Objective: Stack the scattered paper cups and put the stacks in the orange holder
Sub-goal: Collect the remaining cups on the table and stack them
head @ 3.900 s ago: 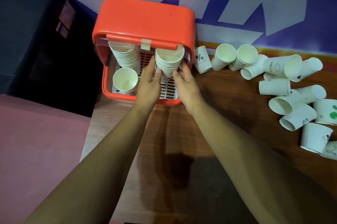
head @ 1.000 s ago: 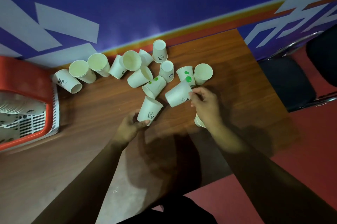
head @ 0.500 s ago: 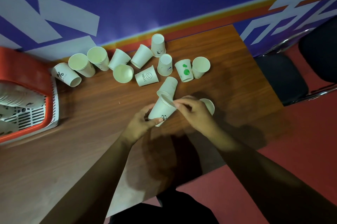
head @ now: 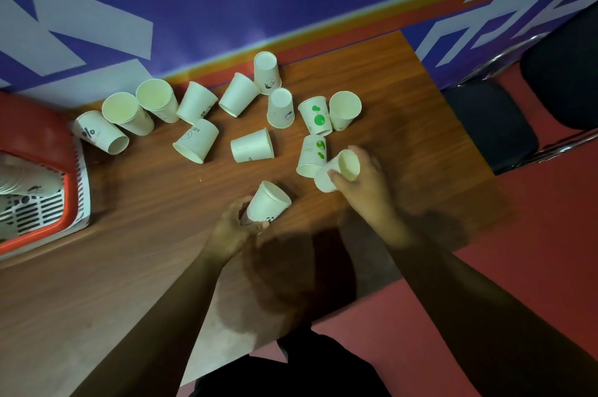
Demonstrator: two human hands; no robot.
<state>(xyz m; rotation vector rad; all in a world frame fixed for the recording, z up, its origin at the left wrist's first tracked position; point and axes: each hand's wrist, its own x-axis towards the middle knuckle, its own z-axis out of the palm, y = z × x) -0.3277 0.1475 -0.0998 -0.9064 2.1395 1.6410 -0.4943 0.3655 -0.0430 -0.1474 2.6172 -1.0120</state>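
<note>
The left hand (head: pixel 231 230) curls its fingers round the narrow base of a panda-print cup (head: pixel 268 202), which tilts away from the wrist with its rim up and to the far right. A ridge under the lip may be a second cup nested inside, but that cannot be told. Near it on the right, the right hand (head: pixel 367 184) grips a white cup (head: pixel 339 170), thumb across the wall near the base, fingers behind, mouth turned up toward the camera; blur hides any print. Just beside that cup, on its far-left side, a green-spotted cup (head: pixel 312 155) lies on the wooden table (head: pixel 129 267) with its rim toward the person. Beyond it a green-tree cup (head: pixel 315 115) and an open-mouthed cup (head: pixel 344 110) sit side by side. Beyond the left hand a cup on its side (head: pixel 252 146) and a HELLO cup (head: pixel 195 141) lie apart from each other. More loose cups run along the wall behind them, ending at a percent-sign cup (head: pixel 100 132). That one lies just beside the orange holder (head: pixel 32 125), well to the left of both hands, where stacks of cups (head: pixel 22 180) lie over a white grille (head: pixel 32 215). A black chair (head: pixel 485 125) stands past the table edge, right of the right hand.
</note>
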